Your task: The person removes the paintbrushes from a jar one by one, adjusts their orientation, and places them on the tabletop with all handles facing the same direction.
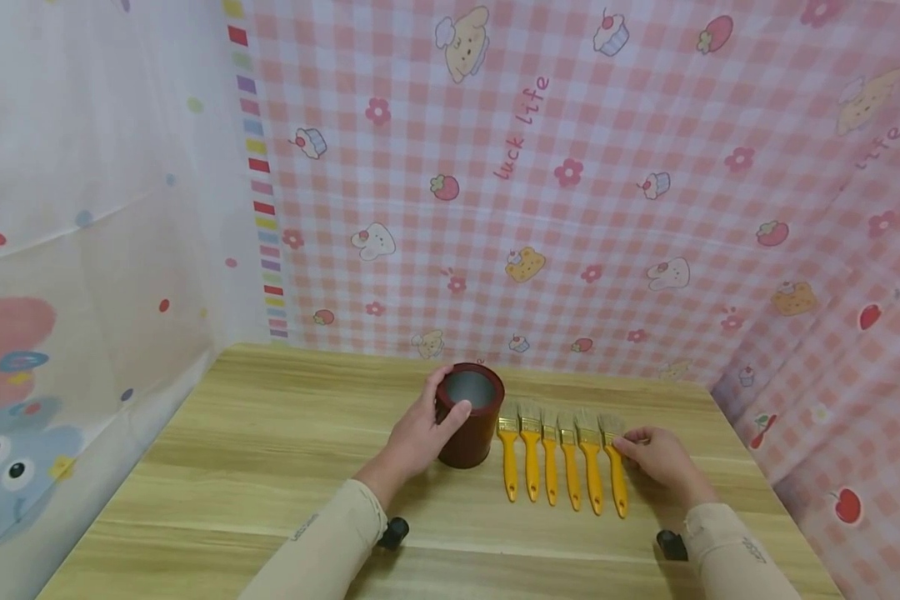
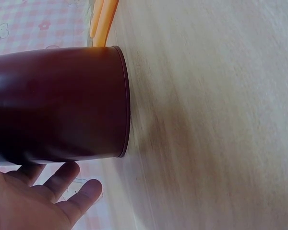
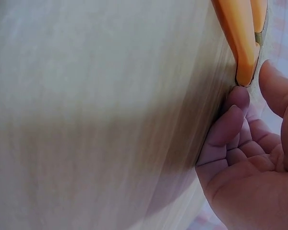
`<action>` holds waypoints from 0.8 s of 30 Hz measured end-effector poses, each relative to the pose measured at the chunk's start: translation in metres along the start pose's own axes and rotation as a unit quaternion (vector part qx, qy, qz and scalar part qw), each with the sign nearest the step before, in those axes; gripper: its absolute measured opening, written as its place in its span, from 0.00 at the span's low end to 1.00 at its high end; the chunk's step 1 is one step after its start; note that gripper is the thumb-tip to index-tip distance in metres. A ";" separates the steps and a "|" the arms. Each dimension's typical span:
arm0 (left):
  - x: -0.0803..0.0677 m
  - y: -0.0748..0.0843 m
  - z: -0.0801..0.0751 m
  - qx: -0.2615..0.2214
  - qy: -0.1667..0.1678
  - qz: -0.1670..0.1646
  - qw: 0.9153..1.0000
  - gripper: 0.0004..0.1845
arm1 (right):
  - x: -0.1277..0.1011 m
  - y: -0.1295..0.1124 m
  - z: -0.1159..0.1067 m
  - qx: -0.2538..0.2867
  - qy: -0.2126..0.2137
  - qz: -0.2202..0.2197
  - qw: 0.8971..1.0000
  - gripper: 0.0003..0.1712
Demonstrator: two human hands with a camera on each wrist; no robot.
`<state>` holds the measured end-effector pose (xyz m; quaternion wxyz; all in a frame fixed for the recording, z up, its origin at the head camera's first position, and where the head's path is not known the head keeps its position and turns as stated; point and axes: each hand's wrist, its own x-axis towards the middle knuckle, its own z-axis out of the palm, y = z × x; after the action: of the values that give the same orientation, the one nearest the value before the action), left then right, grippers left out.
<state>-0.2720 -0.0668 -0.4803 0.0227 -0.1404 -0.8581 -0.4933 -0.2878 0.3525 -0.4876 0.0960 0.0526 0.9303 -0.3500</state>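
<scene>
Yellow-handled brush point(image 1: 615, 475), pale bristles, touched by right hand point(image 1: 663, 462); left hand point(image 1: 420, 433) grips maroon cup point(image 1: 471, 417).

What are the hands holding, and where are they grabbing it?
The left hand grips the dark red cup round its side, thumb at the rim. The right hand holds nothing yet; its fingertips touch the rightmost yellow brush near the bristles.

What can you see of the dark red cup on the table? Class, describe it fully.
The dark red cup is a round, smooth, slightly glossy container, plastic by the look of it, with a grey inside that appears empty. It stands upright, mouth up, on the wooden table, just left of a row of six yellow-handled paintbrushes, close to the nearest one. The left hand grips its side, thumb at the rim. The left wrist view shows a thin lip around its base.
</scene>
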 end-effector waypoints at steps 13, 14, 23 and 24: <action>-0.001 0.002 0.001 -0.001 0.006 0.005 1.000 0.39 | -0.001 0.000 0.002 -0.006 0.013 0.003 1.000 0.32; -0.001 0.002 0.001 0.000 0.006 0.004 1.000 0.39 | -0.001 0.000 0.002 -0.008 0.013 0.001 1.000 0.32; -0.001 0.002 0.000 0.003 0.006 0.001 1.000 0.40 | -0.002 -0.003 0.003 -0.028 0.032 -0.014 0.999 0.29; -0.001 0.002 0.000 0.003 0.005 0.000 1.000 0.40 | -0.002 -0.003 0.003 -0.029 0.032 -0.015 0.999 0.29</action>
<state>-0.2702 -0.0661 -0.4793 0.0276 -0.1378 -0.8593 -0.4918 -0.2863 0.3481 -0.4878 0.0623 0.0475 0.9435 -0.3221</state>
